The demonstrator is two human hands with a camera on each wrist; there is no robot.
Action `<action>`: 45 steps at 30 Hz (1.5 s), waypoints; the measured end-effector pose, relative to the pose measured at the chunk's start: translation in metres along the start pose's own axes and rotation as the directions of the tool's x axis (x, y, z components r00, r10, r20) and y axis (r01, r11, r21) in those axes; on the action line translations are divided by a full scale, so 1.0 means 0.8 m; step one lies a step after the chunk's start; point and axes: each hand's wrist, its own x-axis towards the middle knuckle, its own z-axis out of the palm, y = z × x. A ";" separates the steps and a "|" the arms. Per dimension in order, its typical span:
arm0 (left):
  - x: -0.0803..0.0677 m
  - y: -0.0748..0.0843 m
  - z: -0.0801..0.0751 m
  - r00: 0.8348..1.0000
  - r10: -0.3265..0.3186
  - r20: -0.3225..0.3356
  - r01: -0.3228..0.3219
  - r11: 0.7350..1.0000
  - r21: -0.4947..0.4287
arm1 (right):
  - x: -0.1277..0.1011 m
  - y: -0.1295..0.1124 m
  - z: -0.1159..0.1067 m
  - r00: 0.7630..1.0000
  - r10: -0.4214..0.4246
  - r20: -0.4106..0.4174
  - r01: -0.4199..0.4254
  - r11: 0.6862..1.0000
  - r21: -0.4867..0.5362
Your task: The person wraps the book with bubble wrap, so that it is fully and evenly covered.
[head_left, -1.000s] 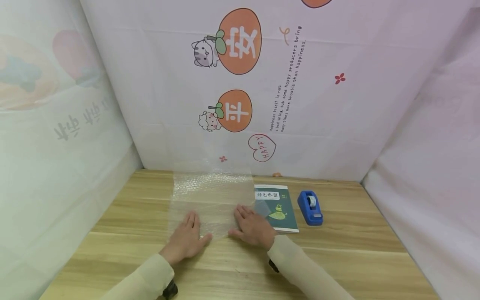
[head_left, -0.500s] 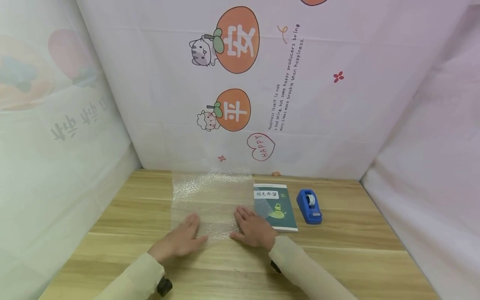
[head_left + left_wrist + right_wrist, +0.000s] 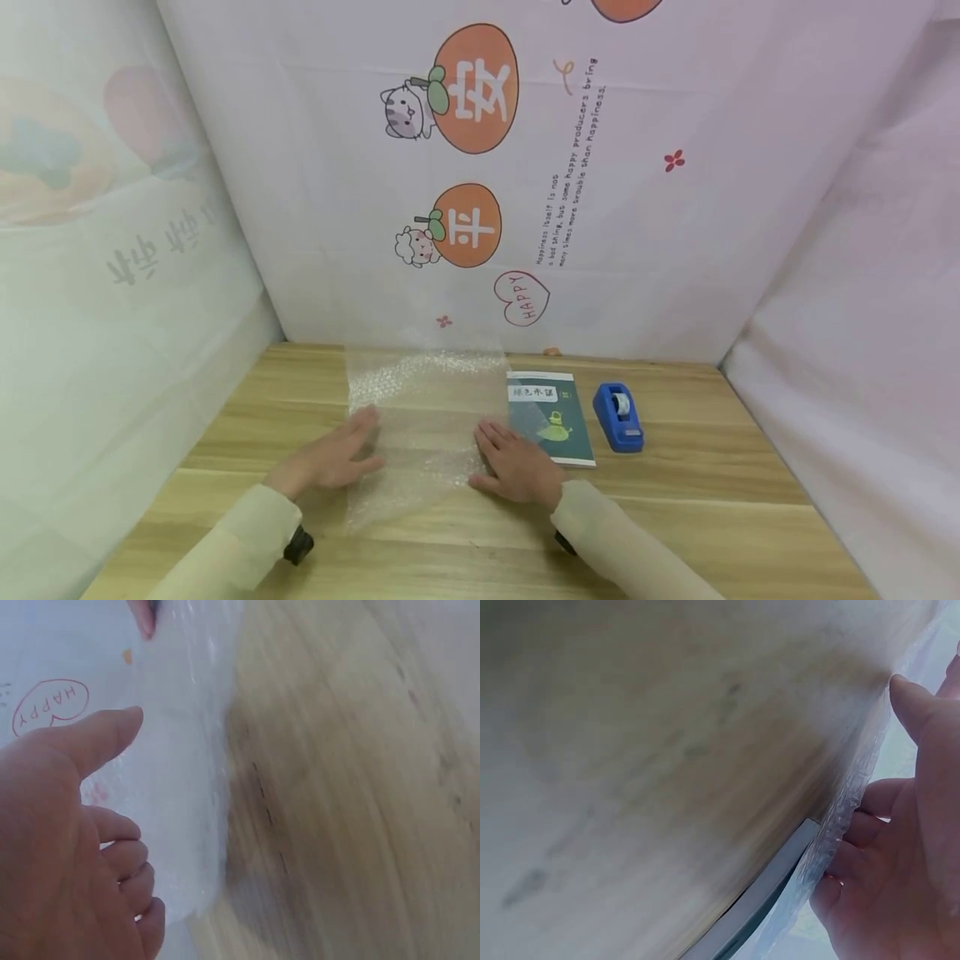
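A clear sheet of bubble wrap (image 3: 427,425) lies spread on the wooden table, its right side overlapping a green booklet (image 3: 572,408). My left hand (image 3: 330,457) is at the sheet's left edge with its fingers loosely extended; in the left wrist view the thumb (image 3: 109,739) stands apart from the fingers and pinches nothing. On the sheet's right part, near its front edge, rests my right hand (image 3: 520,467), fingers fairly straight. The right wrist view shows the bubble wrap (image 3: 840,817) beside that hand and the booklet's edge (image 3: 757,907) close by.
To the right of the booklet stands a blue tape dispenser (image 3: 619,419) with a roll in it. A white printed cloth (image 3: 637,250) hangs behind the table (image 3: 697,467), and pale cloth also bounds the left and right sides.
My left hand has slid leftward from the front of the bubble wrap to its left edge, uncovering the sheet's near left corner. My right hand has shifted only slightly toward the right and nearer.
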 end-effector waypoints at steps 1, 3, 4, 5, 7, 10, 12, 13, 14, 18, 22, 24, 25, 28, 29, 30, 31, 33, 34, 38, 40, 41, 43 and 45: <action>0.000 -0.003 0.000 1.000 0.004 -0.001 -0.004 1.000 0.015 | -0.001 0.000 0.001 1.000 0.001 0.005 -0.001 1.000 -0.001; 0.000 -0.007 -0.001 1.000 0.012 -0.002 -0.012 1.000 0.023 | -0.003 0.002 0.002 1.000 -0.003 0.007 0.003 1.000 -0.005; 0.001 -0.009 -0.001 1.000 0.018 -0.004 -0.018 0.999 0.029 | -0.005 0.002 0.002 1.000 -0.006 0.007 0.006 1.000 -0.009; 0.002 -0.011 -0.001 1.000 0.018 -0.002 -0.018 0.999 0.036 | -0.006 0.002 0.002 1.000 -0.010 0.007 0.010 1.000 -0.013; 0.004 -0.015 0.000 1.000 0.026 -0.002 -0.026 0.998 0.052 | -0.008 0.003 0.002 1.000 -0.018 0.006 0.018 1.000 -0.023; 0.007 -0.023 0.002 0.998 0.062 -0.015 -0.061 0.996 0.062 | -0.013 0.003 0.001 1.000 -0.025 0.005 0.025 1.000 -0.017; 0.009 -0.026 0.003 0.996 0.080 -0.025 -0.078 0.995 0.068 | -0.016 0.003 0.002 1.000 -0.027 0.006 0.027 1.000 -0.014; 0.010 -0.028 0.004 0.996 0.090 -0.030 -0.087 0.993 0.073 | -0.018 0.003 0.002 1.000 -0.027 0.008 0.027 1.000 -0.010; 0.010 -0.029 0.004 0.995 0.092 -0.030 -0.089 0.993 0.080 | -0.019 0.002 0.002 1.000 -0.028 0.008 0.028 1.000 -0.008; 0.014 -0.030 0.003 0.997 0.071 -0.013 -0.070 0.993 0.097 | -0.024 0.002 0.003 0.999 -0.030 0.019 0.030 1.000 -0.002; 0.016 -0.032 0.004 0.999 0.038 0.015 -0.039 0.994 0.102 | -0.028 0.001 0.004 0.999 -0.032 0.027 0.032 0.999 -0.005; 0.016 -0.033 0.005 0.999 0.018 0.037 -0.022 0.995 0.097 | -0.030 0.000 0.003 0.999 -0.035 0.030 0.035 0.999 -0.012; 0.016 -0.033 0.006 0.999 0.008 0.049 -0.013 0.995 0.096 | -0.031 0.000 0.003 0.999 -0.036 0.031 0.037 0.999 -0.015; 0.016 -0.034 0.007 0.997 -0.010 0.080 0.003 0.996 0.085 | -0.034 0.000 0.002 0.999 -0.041 0.035 0.042 0.999 -0.022; 0.016 -0.034 0.008 0.996 -0.012 0.087 0.005 0.996 0.085 | -0.035 0.000 0.001 0.998 -0.044 0.034 0.045 0.999 -0.021; 0.017 -0.034 0.008 0.996 -0.012 0.092 0.004 0.997 0.080 | -0.036 0.000 0.000 0.998 -0.048 0.035 0.049 0.999 -0.023; 0.017 -0.034 0.009 0.995 -0.013 0.094 0.006 0.997 0.077 | -0.037 0.000 -0.001 0.998 -0.051 0.036 0.052 0.998 -0.023; 0.016 -0.034 0.010 0.996 -0.011 0.093 0.004 0.997 0.072 | -0.039 -0.001 -0.004 0.997 -0.058 0.043 0.059 0.998 -0.018; 0.016 -0.035 0.012 0.996 -0.007 0.090 0.001 0.997 0.072 | -0.040 -0.001 -0.005 0.997 -0.059 0.049 0.060 0.998 -0.012; 0.012 -0.033 0.014 0.997 0.001 0.074 -0.008 0.996 0.090 | -0.043 -0.001 -0.009 0.997 -0.048 0.060 0.048 0.999 0.009; 0.010 -0.030 0.016 0.998 0.000 0.068 -0.007 0.995 0.102 | -0.044 -0.001 -0.010 0.997 -0.037 0.062 0.036 0.999 0.016; 0.009 -0.028 0.016 0.998 -0.002 0.063 -0.004 0.995 0.101 | -0.044 -0.001 -0.010 0.998 -0.032 0.062 0.031 0.999 0.017; 0.006 -0.024 0.017 0.999 -0.008 0.054 0.002 0.995 0.097 | -0.044 -0.001 -0.010 0.998 -0.024 0.066 0.022 1.000 0.022; 0.004 -0.020 0.019 0.999 -0.008 0.039 0.004 0.994 0.111 | -0.043 0.000 -0.010 0.997 -0.018 0.069 0.016 0.999 0.027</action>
